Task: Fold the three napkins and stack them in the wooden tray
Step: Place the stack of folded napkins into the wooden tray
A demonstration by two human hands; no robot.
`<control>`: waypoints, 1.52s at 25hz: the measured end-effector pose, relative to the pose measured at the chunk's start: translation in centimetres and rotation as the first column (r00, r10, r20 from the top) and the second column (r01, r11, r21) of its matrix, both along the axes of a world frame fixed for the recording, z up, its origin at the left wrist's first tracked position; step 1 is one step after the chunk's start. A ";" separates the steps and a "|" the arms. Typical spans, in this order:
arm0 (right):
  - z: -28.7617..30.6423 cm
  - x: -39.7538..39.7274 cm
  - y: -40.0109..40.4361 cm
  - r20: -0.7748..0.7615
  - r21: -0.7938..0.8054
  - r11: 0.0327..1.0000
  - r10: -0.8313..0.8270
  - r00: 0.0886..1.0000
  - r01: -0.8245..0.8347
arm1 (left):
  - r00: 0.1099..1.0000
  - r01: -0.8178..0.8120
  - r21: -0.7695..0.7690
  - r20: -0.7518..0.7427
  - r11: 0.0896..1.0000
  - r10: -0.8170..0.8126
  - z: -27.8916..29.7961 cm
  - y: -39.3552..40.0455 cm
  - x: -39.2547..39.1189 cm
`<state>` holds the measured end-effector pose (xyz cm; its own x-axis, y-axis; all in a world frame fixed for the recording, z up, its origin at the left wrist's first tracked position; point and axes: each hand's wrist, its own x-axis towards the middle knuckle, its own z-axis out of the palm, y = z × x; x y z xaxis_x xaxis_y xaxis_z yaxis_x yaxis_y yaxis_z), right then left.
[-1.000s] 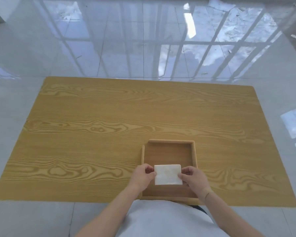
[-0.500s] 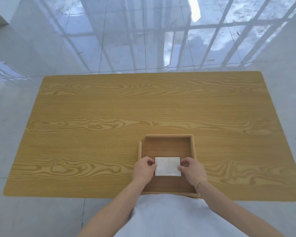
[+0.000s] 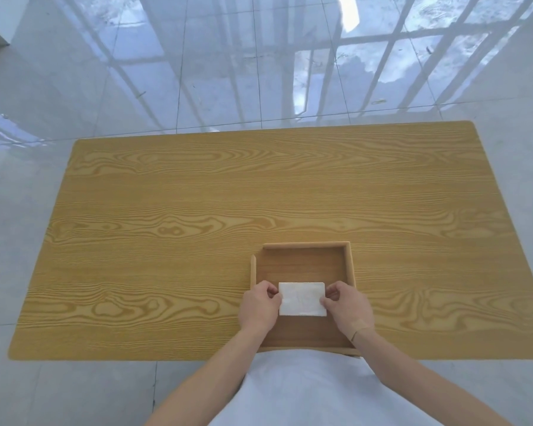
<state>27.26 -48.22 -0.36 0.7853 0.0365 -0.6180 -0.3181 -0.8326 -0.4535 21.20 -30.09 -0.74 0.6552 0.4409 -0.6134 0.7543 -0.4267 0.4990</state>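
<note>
A square wooden tray (image 3: pixel 350 265) stands at the near edge of the table, in front of me. Inside it, toward its near half, a white folded napkin (image 3: pixel 302 298) forms a small flat rectangle. My left hand (image 3: pixel 259 305) pinches the napkin's left edge, and my right hand (image 3: pixel 348 305) pinches its right edge. I cannot tell whether more napkins lie beneath it. A tan plaster sits on my right wrist.
The wooden table (image 3: pixel 197 229) shows bare grain all around the tray. A glossy tiled floor (image 3: pixel 228 72) with window reflections surrounds the table. My white shirt fills the bottom of the view.
Both hands and the napkin keep their place in the tray. My head has tilted, so the table sits lower in the view and more floor shows.
</note>
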 end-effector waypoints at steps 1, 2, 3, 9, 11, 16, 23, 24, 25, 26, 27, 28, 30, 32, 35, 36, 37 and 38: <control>0.1 -0.1 -0.1 0.023 -0.019 1.000 0.024 0.999 -0.024 | 1.000 0.019 0.022 0.012 1.000 -0.019 0.0 0.1 0.0; 0.2 -0.2 -0.2 0.070 -0.050 0.996 0.074 0.995 -0.071 | 0.998 0.047 0.058 0.032 0.997 -0.049 0.1 0.2 -0.2; 0.3 -0.3 -0.5 0.146 -0.092 0.986 0.150 0.978 -0.138 | 0.993 0.096 0.114 0.063 0.989 -0.103 0.2 0.4 -0.4; -0.2 -0.4 -1.8 0.306 -0.416 0.731 0.672 0.674 -0.541 | 0.721 0.589 0.514 0.016 0.624 -0.693 -0.3 2.3 -1.2; -0.9 0.0 -1.8 0.195 -0.464 0.657 0.731 0.655 -0.595 | 0.680 0.680 0.470 -0.120 0.562 -0.723 -0.7 2.4 -0.8; -1.9 0.0 -1.5 0.087 -0.518 0.585 0.761 0.642 -0.624 | 0.629 0.747 0.459 -0.252 0.482 -0.735 -1.1 2.1 -0.3; -2.2 0.2 -1.5 0.117 -0.515 0.598 0.759 0.640 -0.615 | 0.646 0.723 0.494 -0.237 0.483 -0.725 -1.1 1.7 -0.3; -2.2 0.2 -1.5 0.122 -0.509 0.602 0.758 0.641 -0.615 | 0.643 0.726 0.493 -0.239 0.479 -0.727 -1.1 1.7 -0.3; -2.2 0.3 -1.4 0.127 -0.504 0.607 0.756 0.643 -0.614 | 0.640 0.728 0.494 -0.241 0.475 -0.729 -1.1 1.7 -0.3; -2.1 0.3 -1.4 0.130 -0.503 0.609 0.755 0.642 -0.613 | 0.638 0.729 0.496 -0.242 0.472 -0.731 -1.0 1.6 -0.3; -2.0 0.4 -1.4 0.134 -0.504 0.607 0.758 0.639 -0.614 | 0.638 0.728 0.496 -0.239 0.473 -0.732 -1.0 1.6 -0.3; -2.0 0.4 -1.4 0.139 -0.505 0.605 0.761 0.634 -0.616 | 0.638 0.727 0.496 -0.236 0.474 -0.733 -0.9 1.6 -0.3; -2.0 0.5 -1.5 0.145 -0.500 0.608 0.761 0.632 -0.617 | 0.638 0.726 0.498 -0.231 0.475 -0.734 -0.9 1.5 -0.4; -1.9 0.5 -1.8 0.142 -0.502 0.608 0.759 0.635 -0.615 | 0.636 0.727 0.499 -0.227 0.473 -0.738 -0.9 1.3 -0.5; -1.9 0.2 -2.3 0.156 -0.494 0.624 0.749 0.644 -0.606 | 0.635 0.726 0.496 -0.218 0.476 -0.741 -0.9 1.0 -0.7; -1.9 0.1 -2.4 0.164 -0.490 0.630 0.746 0.646 -0.603 | 0.634 0.727 0.496 -0.217 0.475 -0.743 -1.0 1.0 -0.8; -2.0 0.0 -2.4 0.170 -0.489 0.633 0.744 0.646 -0.600 | 0.633 0.727 0.497 -0.216 0.474 -0.744 -1.0 0.9 -0.8; -2.0 0.0 -2.5 0.172 -0.490 0.634 0.744 0.646 -0.599 | 0.632 0.727 0.499 -0.216 0.473 -0.744 -1.0 0.9 -0.8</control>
